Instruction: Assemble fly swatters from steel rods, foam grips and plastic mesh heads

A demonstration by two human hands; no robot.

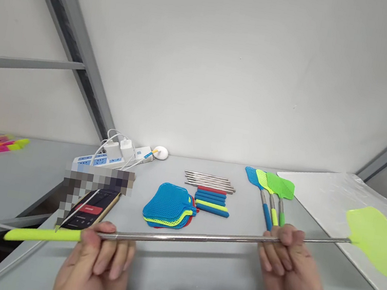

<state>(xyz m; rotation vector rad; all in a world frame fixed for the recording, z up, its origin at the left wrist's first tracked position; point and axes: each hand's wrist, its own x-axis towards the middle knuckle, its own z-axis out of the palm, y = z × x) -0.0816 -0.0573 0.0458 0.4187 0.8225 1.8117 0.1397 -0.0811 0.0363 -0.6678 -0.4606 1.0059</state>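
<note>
Long fly swatter [200, 237] spans two hands

Above the worktop [201, 275], the left hand [96, 260] closes its grip round the rod [170, 237] beside the yellow handle [44, 235]; the right hand's [292, 263] grip holds the thinner end. A hard twist could loosen the head [377, 242]. Behind lie three swatters [273, 215], five loose handles [210, 201], roughly six bare rods [209, 181], and stacked heads [167, 205] too overlapped to count.

We can read no text, brand or number; marks on the red button [90, 209] of the smartphone [105, 201] are too blurred.
</note>
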